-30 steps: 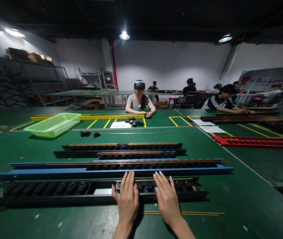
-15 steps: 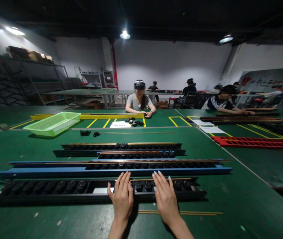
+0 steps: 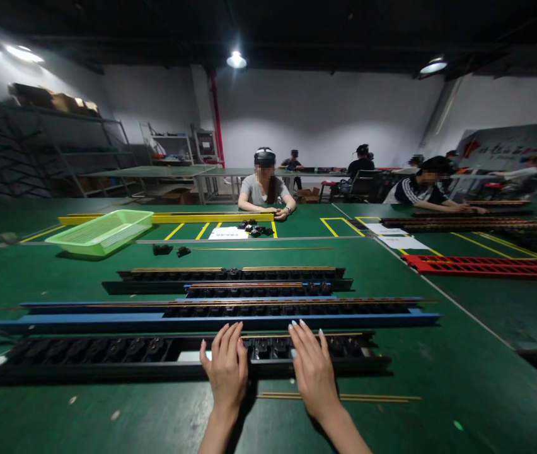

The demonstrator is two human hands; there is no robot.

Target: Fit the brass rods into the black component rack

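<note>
My left hand (image 3: 225, 369) and my right hand (image 3: 312, 366) lie flat, fingers stretched out, on the nearest long black rail (image 3: 108, 356) that holds a row of black sockets. A thin brass strip (image 3: 297, 335) runs along the rail's far edge under my fingertips. Two loose brass strips (image 3: 372, 398) lie on the green table between the rail and me. Behind the black rail sits a long blue rail (image 3: 155, 321) fitted with sockets and brass strips.
Further back lie two more black rails (image 3: 230, 275), a light green basket (image 3: 103, 232), loose black parts (image 3: 169, 251), a yellow rail (image 3: 202, 218) and a red rail (image 3: 486, 267). A person sits across the table; others work at the right.
My left hand has slid a little to the left along the black rail. The view has tilted slightly downward. My right hand stays in place.
</note>
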